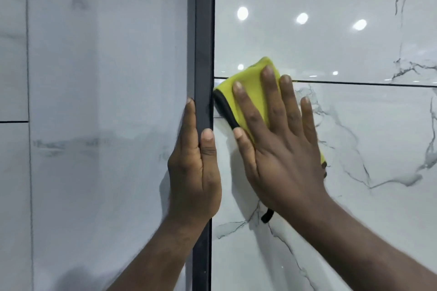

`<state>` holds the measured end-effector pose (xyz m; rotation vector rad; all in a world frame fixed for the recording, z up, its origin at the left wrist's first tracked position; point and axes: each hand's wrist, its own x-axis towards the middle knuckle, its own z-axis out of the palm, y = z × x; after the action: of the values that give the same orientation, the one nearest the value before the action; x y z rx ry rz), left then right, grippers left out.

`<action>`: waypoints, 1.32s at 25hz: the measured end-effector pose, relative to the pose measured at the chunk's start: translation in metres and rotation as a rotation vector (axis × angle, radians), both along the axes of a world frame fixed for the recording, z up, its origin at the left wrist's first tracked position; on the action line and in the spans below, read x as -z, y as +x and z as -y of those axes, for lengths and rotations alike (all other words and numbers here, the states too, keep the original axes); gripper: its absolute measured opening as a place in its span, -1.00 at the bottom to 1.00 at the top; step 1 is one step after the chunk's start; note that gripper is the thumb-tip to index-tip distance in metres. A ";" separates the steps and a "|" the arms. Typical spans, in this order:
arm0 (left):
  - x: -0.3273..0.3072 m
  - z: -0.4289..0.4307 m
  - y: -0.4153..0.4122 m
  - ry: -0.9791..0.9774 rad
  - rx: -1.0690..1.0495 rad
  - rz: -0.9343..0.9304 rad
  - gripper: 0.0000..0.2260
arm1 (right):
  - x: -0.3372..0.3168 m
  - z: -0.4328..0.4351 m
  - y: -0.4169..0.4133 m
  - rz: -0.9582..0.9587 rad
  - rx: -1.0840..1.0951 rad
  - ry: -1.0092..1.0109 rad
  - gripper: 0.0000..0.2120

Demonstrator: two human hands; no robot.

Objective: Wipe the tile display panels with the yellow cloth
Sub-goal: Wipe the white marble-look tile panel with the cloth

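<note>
Shows a right hand (pixel 279 139) spread wide and flat, pressing a yellow cloth (pixel 250 82) against a glossy marble-look panel (pixel 369 130). Shows a left hand (pixel 194 172) laid along the dark frame (pixel 203 42) just to the left, with the thumb on the front face and one straight finger up the left edge. Appears to steady rather than clutch. Cannot tell about the remaining fingers, hidden behind.

Looks like mid-wipe, high on the panel and close beside the frame.

To do this step well:
- Keep the palm flat and the pressure even under every finger.
- Sweep in overlapping passes away from the frame.
- Carry the cloth fully across the thin dark joint (pixel 366 83), a likely dust trap.
- Work right into the corner beside the frame.
- Gather up the black strip (pixel 267 216) dangling below the wrist, to avoid trailing it over cleaned tile.
- Brace the frame with the left hand against any wobble.

Cloth:
- Bright yellow, soft and plush, probably microfibre.
- Folded into a pad, with black binding down the left side.
- Pinned between palm and panel, left edge just beside or touching the frame.
- Straddles the joint, top corner poking above the fingertips onto the upper tile.
- Mostly covered by the hand, with a thin yellow sliver showing past the little-finger side.

Panel:
- White with grey veins.
- Mirrors round ceiling lights.
</note>
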<state>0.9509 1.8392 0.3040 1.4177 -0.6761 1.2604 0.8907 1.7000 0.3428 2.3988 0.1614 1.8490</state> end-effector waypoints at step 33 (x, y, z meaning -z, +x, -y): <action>0.006 0.012 -0.006 0.520 -0.834 0.226 -0.35 | 0.022 0.115 -0.008 -0.024 0.009 -0.153 -0.42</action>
<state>0.9449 1.8275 0.2982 2.1271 -0.5996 2.0086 0.8826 1.5846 0.3206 2.3154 0.2829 1.7364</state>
